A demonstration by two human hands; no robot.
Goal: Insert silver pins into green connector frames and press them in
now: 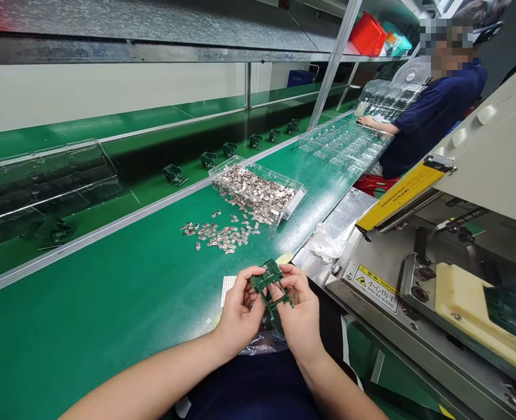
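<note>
Green part: the open-framed green part [266,281] is up between both hands, above the near edge of the bench, in front of the wearer's body.
Left hand: the left hand [235,321] pinches the part's left side between thumb and bent fingers.
Right hand: the right hand [304,321] pinches the other side, its thumb reaching in at the open lower section.
Handling: the thin arms look easy to bend, so the pressure is best light and on the solid upper block, with both wrists level and the thumbs free of the openings. Turning it slowly between the fingertips should suit it better than squeezing.
Fine detail: the fingers hide much of the frame, so a small metal piece may or may not sit in it.
Green bench: loose metal pieces [229,236] lie scattered beside a clear box [299,204] heaped with more.
Channel behind: a row of green assemblies [174,174] runs along it; a clear molded tray [43,184] lies at the left.
Machine: a press-like machine [415,239] with a hand-injury warning label [375,287] stands at the right.
Far end: a co-worker in dark blue [432,111] reaches to clear compartment trays [343,146], under a shelf holding a red bin [368,35].
</note>
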